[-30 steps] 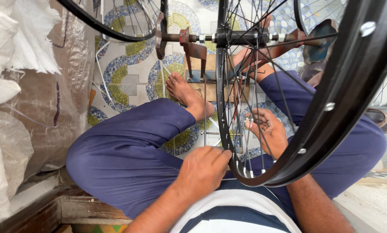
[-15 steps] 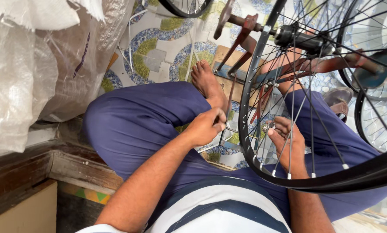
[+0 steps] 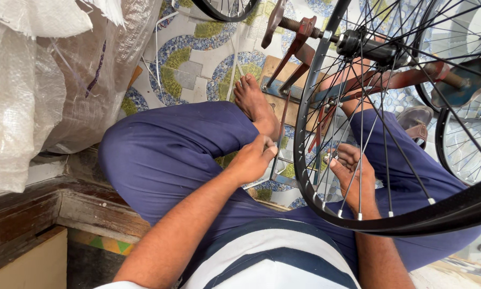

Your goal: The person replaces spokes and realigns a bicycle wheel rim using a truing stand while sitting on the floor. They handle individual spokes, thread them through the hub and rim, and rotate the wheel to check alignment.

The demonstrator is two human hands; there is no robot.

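We note the wheel stands upright on its red stand. Left hand pinches something small; right hand fingers close on a spoke nipple. Spokes laced; adjusting seemingly unfinished.

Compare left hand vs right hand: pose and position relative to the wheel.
The left hand sits outside the wheel, fingers curled shut near the bare foot. The right hand lies behind the spokes, palm up, fingers pinching something small that I can't make out. Both are bare and rest over the blue trousers.
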